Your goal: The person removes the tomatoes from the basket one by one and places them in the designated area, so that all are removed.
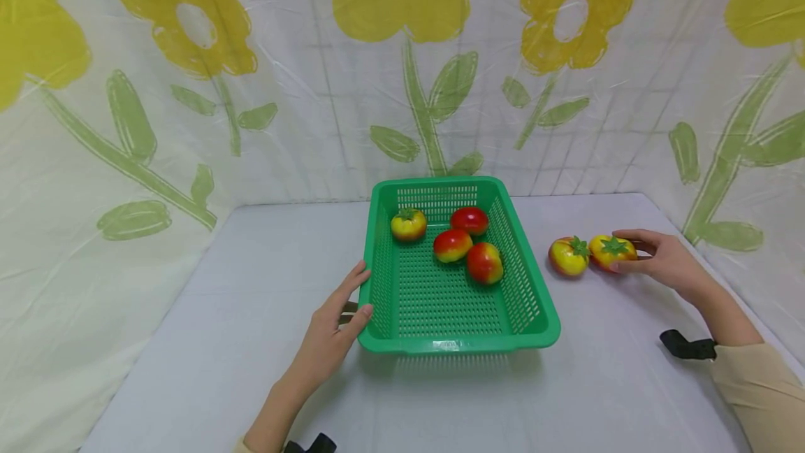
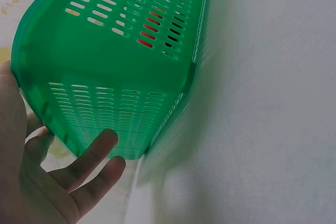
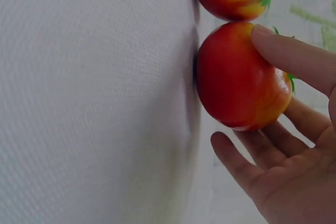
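Note:
A green plastic basket (image 1: 446, 344) holds several red and yellow fruits. Against its left rim rests my left hand (image 1: 330, 334), thumb and fingertips touching the edge; in the left wrist view, two of that hand's fingers (image 2: 86, 163) stand spread beside the basket's wall (image 2: 94, 66). To the right of the basket, my right hand (image 1: 669, 264) grips a red-yellow fruit with green leaves (image 1: 613, 250). The right wrist view has the thumb on the upper side of this fruit (image 3: 239, 80) and the fingers around its far side, with the fruit at the table surface.
A second leafy fruit (image 1: 569, 256) sits close to the gripped one, on its left. The white-covered table (image 1: 251, 285) meets a hanging sheet (image 1: 302, 145) with painted yellow flowers at its back edge. Inside the basket, the fruits (image 1: 453, 245) lie towards the back.

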Action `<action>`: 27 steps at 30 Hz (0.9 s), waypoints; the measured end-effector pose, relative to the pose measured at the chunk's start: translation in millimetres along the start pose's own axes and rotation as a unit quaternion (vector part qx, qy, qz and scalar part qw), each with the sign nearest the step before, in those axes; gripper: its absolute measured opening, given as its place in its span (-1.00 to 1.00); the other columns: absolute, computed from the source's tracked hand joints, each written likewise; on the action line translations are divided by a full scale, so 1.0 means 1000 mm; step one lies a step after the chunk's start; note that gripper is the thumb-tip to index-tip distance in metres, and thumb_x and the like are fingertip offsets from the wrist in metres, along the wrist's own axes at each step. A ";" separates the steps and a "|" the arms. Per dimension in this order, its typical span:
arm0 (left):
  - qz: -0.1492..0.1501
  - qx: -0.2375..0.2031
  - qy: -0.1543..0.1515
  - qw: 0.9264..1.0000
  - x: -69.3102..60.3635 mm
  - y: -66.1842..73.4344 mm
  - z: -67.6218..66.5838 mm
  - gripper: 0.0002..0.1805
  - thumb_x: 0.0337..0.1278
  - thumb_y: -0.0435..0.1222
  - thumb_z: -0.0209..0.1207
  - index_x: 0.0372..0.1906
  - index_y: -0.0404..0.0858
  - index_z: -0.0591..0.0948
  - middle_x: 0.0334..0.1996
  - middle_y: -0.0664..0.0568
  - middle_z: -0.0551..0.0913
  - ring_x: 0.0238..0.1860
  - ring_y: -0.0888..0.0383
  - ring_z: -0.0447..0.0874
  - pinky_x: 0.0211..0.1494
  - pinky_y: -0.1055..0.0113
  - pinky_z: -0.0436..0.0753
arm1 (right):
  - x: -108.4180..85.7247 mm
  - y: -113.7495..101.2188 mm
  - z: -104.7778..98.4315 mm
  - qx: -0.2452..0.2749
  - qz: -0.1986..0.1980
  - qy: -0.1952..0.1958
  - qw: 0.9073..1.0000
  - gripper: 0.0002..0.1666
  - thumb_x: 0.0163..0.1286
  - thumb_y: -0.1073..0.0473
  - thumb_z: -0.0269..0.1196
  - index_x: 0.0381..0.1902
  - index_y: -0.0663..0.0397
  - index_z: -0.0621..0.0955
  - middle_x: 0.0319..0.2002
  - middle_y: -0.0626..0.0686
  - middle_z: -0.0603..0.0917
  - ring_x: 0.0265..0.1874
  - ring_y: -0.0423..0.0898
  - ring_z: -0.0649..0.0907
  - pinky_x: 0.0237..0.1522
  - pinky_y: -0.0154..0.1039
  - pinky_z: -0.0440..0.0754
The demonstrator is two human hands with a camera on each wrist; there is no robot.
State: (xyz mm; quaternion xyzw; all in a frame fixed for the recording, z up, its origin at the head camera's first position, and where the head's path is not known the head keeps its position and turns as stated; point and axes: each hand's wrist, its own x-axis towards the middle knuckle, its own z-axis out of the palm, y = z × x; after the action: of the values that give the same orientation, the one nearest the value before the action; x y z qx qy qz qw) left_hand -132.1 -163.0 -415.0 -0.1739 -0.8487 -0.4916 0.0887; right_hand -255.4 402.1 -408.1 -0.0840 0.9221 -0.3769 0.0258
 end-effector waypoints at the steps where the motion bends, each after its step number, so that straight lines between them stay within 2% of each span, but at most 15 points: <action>1: 0.000 0.000 0.000 1.000 0.000 0.000 0.000 -0.43 0.47 -0.13 0.06 0.50 0.06 0.27 0.49 0.30 0.15 -0.06 0.16 0.61 -0.09 0.20 0.66 | 0.000 0.000 0.000 -0.003 -0.001 -0.002 1.000 -0.16 0.25 -0.03 0.43 0.35 0.26 0.40 0.26 0.34 0.43 0.22 0.27 0.37 -0.09 -0.55 0.43; 4: 0.002 -0.001 0.000 1.000 0.000 0.000 0.000 -0.43 0.47 -0.13 0.06 0.49 0.05 0.27 0.48 0.30 0.15 -0.06 0.17 0.61 -0.09 0.20 0.66 | 0.000 -0.002 0.000 -0.005 0.000 -0.009 1.000 -0.16 0.26 -0.03 0.42 0.36 0.26 0.39 0.27 0.36 0.41 0.23 0.33 0.34 0.14 -0.09 0.49; 6: 0.003 -0.001 0.001 1.000 -0.001 0.001 0.000 -0.43 0.47 -0.13 0.06 0.49 0.05 0.27 0.48 0.30 0.15 -0.06 0.17 0.61 -0.09 0.21 0.66 | 0.000 -0.004 0.000 -0.002 0.004 -0.015 1.000 -0.16 0.26 -0.01 0.41 0.37 0.26 0.37 0.29 0.38 0.38 0.24 0.37 0.32 0.16 0.25 0.39; 7: 0.004 -0.001 0.001 1.000 0.000 0.001 0.000 -0.44 0.47 -0.13 0.06 0.49 0.05 0.27 0.48 0.30 0.15 -0.06 0.16 0.61 -0.09 0.21 0.66 | -0.001 -0.004 0.000 0.001 0.006 -0.016 1.000 -0.15 0.26 -0.01 0.41 0.37 0.26 0.36 0.29 0.38 0.37 0.24 0.39 0.31 0.14 0.37 0.33; 8: 0.004 -0.002 0.001 1.000 0.000 0.001 0.000 -0.44 0.47 -0.13 0.06 0.49 0.05 0.27 0.48 0.29 0.15 -0.05 0.16 0.61 -0.09 0.21 0.66 | -0.001 -0.005 0.000 0.004 0.008 -0.017 1.000 -0.15 0.26 0.00 0.42 0.37 0.27 0.36 0.30 0.39 0.37 0.24 0.39 0.31 0.14 0.38 0.32; 10: 0.005 -0.001 0.001 1.000 0.000 0.001 0.000 -0.44 0.47 -0.13 0.06 0.49 0.05 0.27 0.49 0.29 0.15 -0.05 0.17 0.61 -0.08 0.20 0.66 | -0.002 -0.005 -0.001 0.003 0.010 -0.017 1.000 -0.15 0.27 0.00 0.41 0.38 0.27 0.35 0.30 0.39 0.37 0.23 0.39 0.33 0.13 0.33 0.36; 11: 0.005 -0.001 0.001 1.000 0.000 0.001 0.000 -0.44 0.47 -0.13 0.06 0.49 0.05 0.27 0.49 0.29 0.15 -0.05 0.17 0.61 -0.08 0.19 0.66 | -0.002 -0.005 -0.002 0.001 0.010 -0.017 1.000 -0.15 0.26 0.00 0.42 0.38 0.28 0.35 0.30 0.39 0.37 0.22 0.38 0.35 0.13 0.22 0.43; 14: 0.006 0.001 0.001 1.000 0.000 0.000 0.000 -0.43 0.47 -0.13 0.06 0.49 0.05 0.27 0.49 0.29 0.15 -0.05 0.17 0.61 -0.07 0.19 0.65 | -0.002 -0.005 -0.002 -0.003 0.006 -0.012 1.000 -0.15 0.25 0.01 0.43 0.37 0.29 0.36 0.29 0.39 0.39 0.21 0.35 0.38 0.04 -0.25 0.52; 17: 0.007 0.002 0.001 1.000 0.000 0.000 0.000 -0.43 0.47 -0.14 0.06 0.50 0.05 0.27 0.49 0.29 0.15 -0.05 0.17 0.61 -0.07 0.21 0.65 | -0.002 -0.005 -0.002 -0.002 0.002 -0.008 1.000 -0.14 0.24 0.00 0.44 0.36 0.30 0.38 0.28 0.39 0.40 0.20 0.34 0.40 -0.17 -0.59 0.40; 21: 0.007 0.002 0.001 1.000 0.000 0.000 0.000 -0.43 0.47 -0.13 0.06 0.50 0.05 0.27 0.49 0.30 0.15 -0.05 0.17 0.61 -0.08 0.22 0.65 | -0.002 -0.004 -0.002 0.001 0.002 -0.007 1.000 -0.13 0.24 -0.01 0.44 0.36 0.31 0.37 0.28 0.38 0.40 0.21 0.33 0.40 -0.19 -0.63 0.38; 27: 0.006 0.002 0.001 1.000 0.000 -0.001 0.000 -0.43 0.47 -0.13 0.06 0.49 0.06 0.27 0.49 0.30 0.15 -0.05 0.17 0.61 -0.08 0.20 0.65 | -0.003 -0.004 -0.003 -0.006 0.005 -0.005 1.000 -0.16 0.28 -0.04 0.40 0.35 0.29 0.37 0.28 0.35 0.41 0.22 0.32 0.36 -0.10 -0.38 0.45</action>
State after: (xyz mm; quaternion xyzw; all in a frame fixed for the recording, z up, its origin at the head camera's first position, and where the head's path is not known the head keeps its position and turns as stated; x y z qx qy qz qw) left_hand -132.5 -162.9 -415.8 -0.1786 -0.8483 -0.4897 0.0930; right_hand -252.1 401.5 -403.0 -0.0813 0.9245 -0.3710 0.0316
